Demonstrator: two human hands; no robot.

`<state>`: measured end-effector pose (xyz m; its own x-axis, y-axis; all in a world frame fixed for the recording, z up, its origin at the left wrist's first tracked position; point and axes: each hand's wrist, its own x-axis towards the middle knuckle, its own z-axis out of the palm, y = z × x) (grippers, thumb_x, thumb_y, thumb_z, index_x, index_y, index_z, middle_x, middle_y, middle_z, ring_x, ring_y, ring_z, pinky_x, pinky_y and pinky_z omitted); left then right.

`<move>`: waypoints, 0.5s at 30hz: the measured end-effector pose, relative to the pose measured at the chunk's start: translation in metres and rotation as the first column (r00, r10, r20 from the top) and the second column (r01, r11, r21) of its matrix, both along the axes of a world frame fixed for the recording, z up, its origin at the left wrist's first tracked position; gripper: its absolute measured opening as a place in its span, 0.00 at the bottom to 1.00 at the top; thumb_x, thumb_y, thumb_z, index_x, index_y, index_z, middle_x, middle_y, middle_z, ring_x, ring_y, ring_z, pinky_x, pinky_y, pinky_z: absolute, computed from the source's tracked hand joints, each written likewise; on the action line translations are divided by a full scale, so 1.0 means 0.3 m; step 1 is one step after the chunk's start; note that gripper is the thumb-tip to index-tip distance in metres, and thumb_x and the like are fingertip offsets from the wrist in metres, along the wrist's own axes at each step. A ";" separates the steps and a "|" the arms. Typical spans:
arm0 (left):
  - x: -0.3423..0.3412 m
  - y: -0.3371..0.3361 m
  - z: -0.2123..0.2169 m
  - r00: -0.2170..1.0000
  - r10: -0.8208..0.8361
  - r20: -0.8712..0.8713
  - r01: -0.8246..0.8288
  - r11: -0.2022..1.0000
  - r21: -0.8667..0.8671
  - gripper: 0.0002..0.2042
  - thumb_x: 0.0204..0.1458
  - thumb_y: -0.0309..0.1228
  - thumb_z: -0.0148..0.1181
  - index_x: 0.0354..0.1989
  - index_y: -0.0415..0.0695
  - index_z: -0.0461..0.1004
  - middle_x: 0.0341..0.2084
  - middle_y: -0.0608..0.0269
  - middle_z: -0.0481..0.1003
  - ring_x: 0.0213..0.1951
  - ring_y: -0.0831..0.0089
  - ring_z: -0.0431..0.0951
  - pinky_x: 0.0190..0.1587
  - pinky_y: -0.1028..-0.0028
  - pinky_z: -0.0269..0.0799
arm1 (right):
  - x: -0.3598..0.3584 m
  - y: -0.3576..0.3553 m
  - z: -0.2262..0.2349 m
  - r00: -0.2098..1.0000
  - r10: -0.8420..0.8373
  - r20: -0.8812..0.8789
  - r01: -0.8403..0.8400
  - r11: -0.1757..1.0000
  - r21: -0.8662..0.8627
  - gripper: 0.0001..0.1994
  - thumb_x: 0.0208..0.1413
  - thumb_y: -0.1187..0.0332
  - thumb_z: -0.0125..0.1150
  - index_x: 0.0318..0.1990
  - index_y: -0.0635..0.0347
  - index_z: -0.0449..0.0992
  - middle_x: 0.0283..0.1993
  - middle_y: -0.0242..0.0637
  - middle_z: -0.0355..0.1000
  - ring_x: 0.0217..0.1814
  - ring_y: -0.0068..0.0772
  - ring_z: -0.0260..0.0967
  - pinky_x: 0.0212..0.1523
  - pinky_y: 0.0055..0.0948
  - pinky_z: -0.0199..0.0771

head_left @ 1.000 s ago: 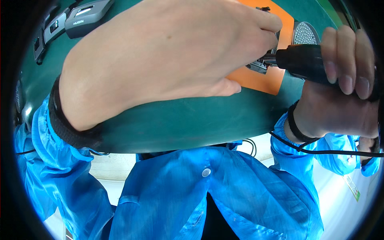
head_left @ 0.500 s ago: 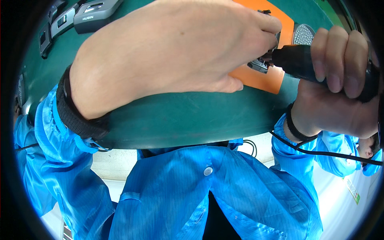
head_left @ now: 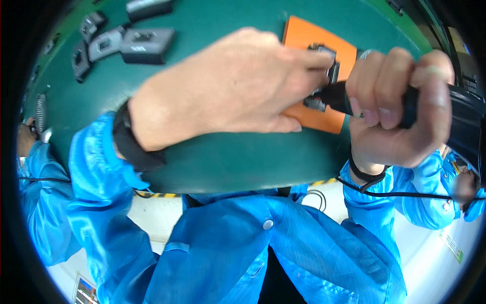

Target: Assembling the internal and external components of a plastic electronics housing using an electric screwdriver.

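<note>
Over the green table [head_left: 212,167] I see both hands meeting at an orange pad [head_left: 324,119] near the far right edge. My left hand [head_left: 238,93] reaches across from the left, palm down, fingers stretched forward and drawn close together, their tips pressing on a small dark part [head_left: 324,76] that sits on the pad; I cannot tell whether they pinch it or only steady it. My right hand [head_left: 400,111] is wrapped tight in a fist around a black power screwdriver [head_left: 430,109], fingers curled fully over its barrel, thumb side toward me. The tool lies nearly level, its nose pointing left and touching the small part just beside my left fingertips. The left forearm comes in slanting from the lower left, a black wrist strap [head_left: 132,144] at the blue sleeve cuff; the right wrist bends upward with a dark band and a thin cord hanging from it. Several grey housings [head_left: 144,44] lie well apart at the table's far left.
</note>
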<state>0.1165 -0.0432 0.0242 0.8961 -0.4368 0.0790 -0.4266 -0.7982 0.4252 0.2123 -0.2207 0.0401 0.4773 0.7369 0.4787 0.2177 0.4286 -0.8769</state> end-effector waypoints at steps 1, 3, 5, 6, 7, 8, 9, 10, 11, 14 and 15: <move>0.003 0.000 -0.006 0.999 -0.019 0.034 0.018 1.000 0.003 0.23 0.48 0.39 0.68 0.52 0.42 0.73 0.43 0.60 0.77 0.37 0.54 0.81 0.34 0.61 0.79 | 0.009 -0.010 -0.011 0.993 0.014 -0.114 -0.007 0.998 0.062 0.10 0.72 0.60 0.39 0.39 0.53 0.61 0.18 0.25 0.55 0.17 0.20 0.51 0.22 0.26 0.57; -0.010 -0.005 -0.040 0.984 -0.034 0.176 0.017 0.995 0.096 0.08 0.47 0.31 0.64 0.36 0.44 0.78 0.35 0.64 0.76 0.29 0.64 0.82 0.29 0.66 0.80 | 0.034 -0.066 -0.019 0.918 0.202 -0.342 -0.101 0.952 0.290 0.07 0.72 0.63 0.40 0.39 0.53 0.60 0.17 0.23 0.54 0.15 0.16 0.53 0.18 0.20 0.57; -0.011 -0.033 -0.009 0.971 -0.089 0.220 0.071 0.993 0.089 0.04 0.41 0.28 0.61 0.27 0.43 0.78 0.29 0.64 0.72 0.29 0.68 0.79 0.32 0.69 0.80 | 0.025 -0.118 0.047 0.903 -0.154 -0.402 0.301 0.894 0.333 0.08 0.71 0.66 0.42 0.37 0.55 0.60 0.17 0.22 0.54 0.14 0.15 0.51 0.16 0.18 0.56; 0.002 -0.047 -0.029 0.919 -0.134 0.371 0.114 0.991 0.077 0.05 0.41 0.26 0.63 0.28 0.42 0.78 0.27 0.64 0.70 0.34 0.67 0.78 0.35 0.69 0.78 | 0.058 -0.183 0.055 0.892 -0.226 -0.391 0.367 0.867 0.337 0.09 0.72 0.64 0.40 0.36 0.52 0.58 0.16 0.23 0.53 0.13 0.17 0.50 0.14 0.20 0.53; -0.008 -0.059 0.002 0.920 -0.139 0.368 0.109 0.989 0.102 0.05 0.41 0.26 0.63 0.28 0.42 0.78 0.27 0.64 0.70 0.34 0.67 0.78 0.35 0.69 0.78 | 0.079 -0.233 0.081 0.876 -0.286 -0.388 0.426 0.835 0.348 0.09 0.72 0.65 0.42 0.36 0.54 0.59 0.16 0.23 0.52 0.13 0.15 0.47 0.15 0.19 0.52; -0.029 -0.042 0.015 0.911 -0.150 0.383 0.154 0.988 0.021 0.05 0.41 0.26 0.63 0.28 0.42 0.78 0.28 0.64 0.70 0.34 0.67 0.77 0.37 0.70 0.76 | 0.067 -0.267 0.082 0.858 -0.311 -0.409 0.465 0.809 0.360 0.09 0.71 0.65 0.43 0.36 0.54 0.60 0.16 0.23 0.52 0.14 0.15 0.47 0.16 0.19 0.51; -0.022 -0.026 0.036 0.901 -0.148 0.408 0.188 0.980 -0.060 0.05 0.40 0.25 0.64 0.28 0.42 0.79 0.28 0.64 0.70 0.35 0.66 0.75 0.38 0.70 0.75 | 0.090 -0.288 0.089 0.845 -0.326 -0.423 0.491 0.787 0.374 0.08 0.71 0.65 0.44 0.36 0.54 0.61 0.17 0.22 0.52 0.14 0.14 0.46 0.17 0.18 0.51; -0.014 -0.011 0.064 0.903 -0.123 0.411 0.217 0.957 -0.192 0.03 0.47 0.23 0.67 0.30 0.40 0.82 0.28 0.65 0.75 0.32 0.71 0.76 0.36 0.73 0.74 | 0.119 -0.307 0.088 0.846 -0.322 -0.424 0.490 0.782 0.385 0.08 0.71 0.65 0.44 0.36 0.54 0.61 0.17 0.22 0.52 0.14 0.14 0.46 0.17 0.18 0.51; -0.015 0.000 0.101 0.903 -0.125 0.411 0.216 0.959 -0.184 0.03 0.47 0.23 0.67 0.30 0.40 0.82 0.28 0.65 0.75 0.32 0.71 0.76 0.36 0.73 0.74 | 0.144 -0.322 0.080 0.839 -0.335 -0.429 0.507 0.766 0.394 0.08 0.70 0.65 0.45 0.36 0.54 0.62 0.17 0.22 0.52 0.15 0.13 0.46 0.17 0.18 0.51; -0.010 0.008 0.208 0.892 0.251 -0.375 -0.451 0.471 -0.758 0.05 0.59 0.25 0.65 0.37 0.35 0.84 0.30 0.66 0.80 0.32 0.80 0.77 0.38 0.77 0.75 | 0.181 -0.352 0.043 0.797 -0.383 -0.466 0.570 0.730 0.376 0.08 0.69 0.65 0.48 0.36 0.55 0.64 0.18 0.23 0.53 0.17 0.14 0.48 0.19 0.18 0.51; 0.012 0.033 0.238 0.827 0.236 -0.510 -0.562 0.387 -0.732 0.07 0.62 0.26 0.63 0.39 0.34 0.84 0.30 0.66 0.81 0.33 0.82 0.77 0.39 0.77 0.75 | 0.193 -0.334 0.031 0.788 -0.384 -0.481 0.582 0.718 0.382 0.08 0.69 0.65 0.48 0.36 0.55 0.64 0.19 0.23 0.54 0.17 0.14 0.48 0.19 0.18 0.51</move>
